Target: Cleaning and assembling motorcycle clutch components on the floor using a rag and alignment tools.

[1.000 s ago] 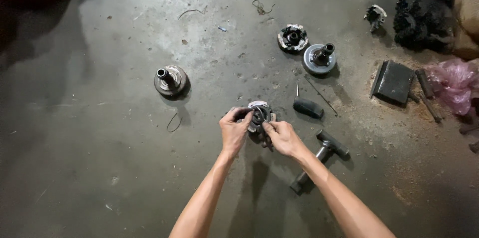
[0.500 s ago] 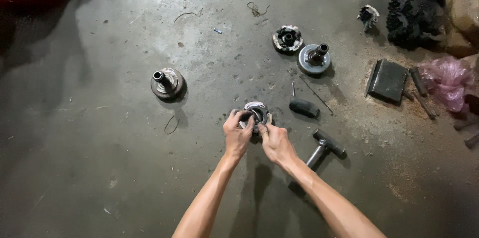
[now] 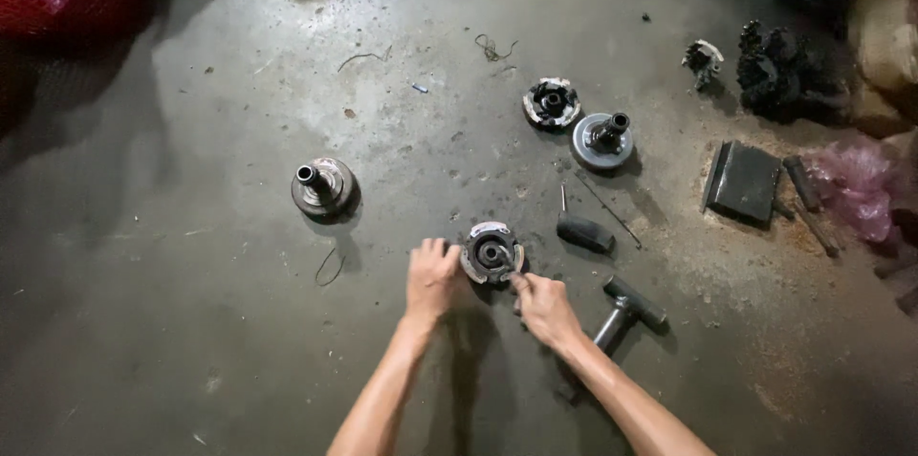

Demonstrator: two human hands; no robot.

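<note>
The left hand [image 3: 432,276] curls its grip against the left edge of a round clutch assembly [image 3: 491,252] lying on the concrete floor [image 3: 191,341]. The right hand [image 3: 543,306] pinches a small part at the assembly's lower right rim; what it is cannot be told. A hammer [image 3: 626,308] lies just beside the right wrist, a dark handle [image 3: 584,233] near above, and a hub with a shaft [image 3: 323,186] well apart to the left.

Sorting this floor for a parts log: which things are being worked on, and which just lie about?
In hand:
round clutch part
left hand, beside it
right hand, fingers at its rim

Lying about:
hammer
flanged hub
two round parts
black handle
dark flat block
</note>
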